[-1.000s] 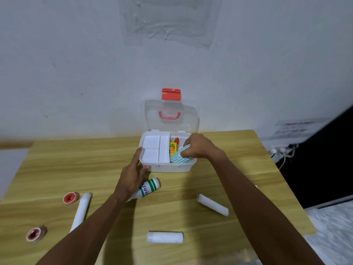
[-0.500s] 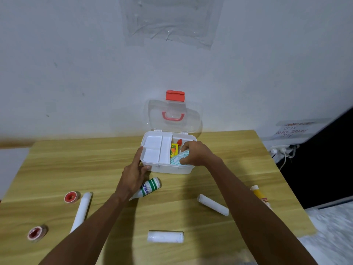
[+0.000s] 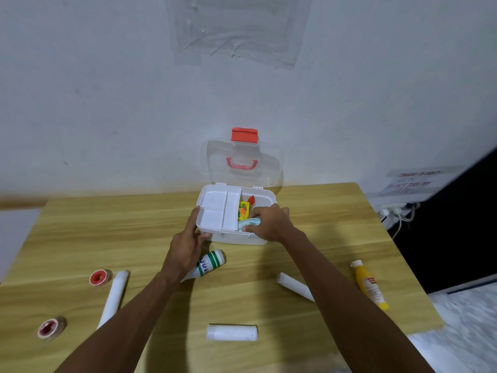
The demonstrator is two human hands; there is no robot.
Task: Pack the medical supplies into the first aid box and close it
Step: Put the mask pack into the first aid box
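Note:
The white first aid box point(image 3: 262, 193) stands open at the table's far edge, its clear lid point(image 3: 243, 164) with a red latch leaning back against the wall. A white divider tray point(image 3: 219, 212) fills its left half. In the right half lie a yellow packet point(image 3: 243, 210) and a red-capped item point(image 3: 251, 199). My right hand point(image 3: 269, 222) presses a light blue face mask point(image 3: 248, 224) down into that half, fingers closed on it. My left hand point(image 3: 188, 244) grips the box's near left corner.
On the wooden table point(image 3: 80, 238) lie a green-striped white bottle point(image 3: 208, 263), three white gauze rolls point(image 3: 113, 298) point(image 3: 231, 332) point(image 3: 294, 286), two red tape rolls point(image 3: 99, 277) point(image 3: 51, 327) and a yellow bottle point(image 3: 369, 285). The table's right edge drops off beside a power strip point(image 3: 395, 208).
My right hand has pushed the blue mask from above the box rim down into the right half. The left hand stays on the box corner.

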